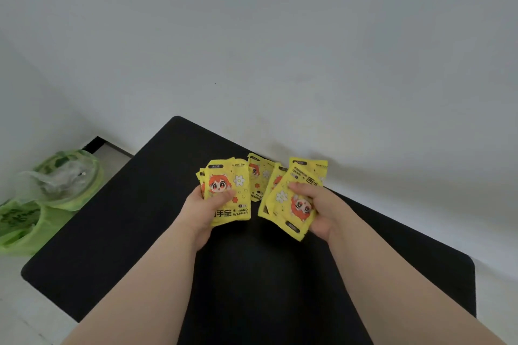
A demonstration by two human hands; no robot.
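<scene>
Two grips: left hand (207, 213) pinches left packet stack (225, 180), right hand (322, 209) pinches right packet stack (298, 206).

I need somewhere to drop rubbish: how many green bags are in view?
2. One green bag sits by the table's left edge, clear plastic inside; the second bag is left of it, nearer the camera. Others may lie out of frame.
</scene>
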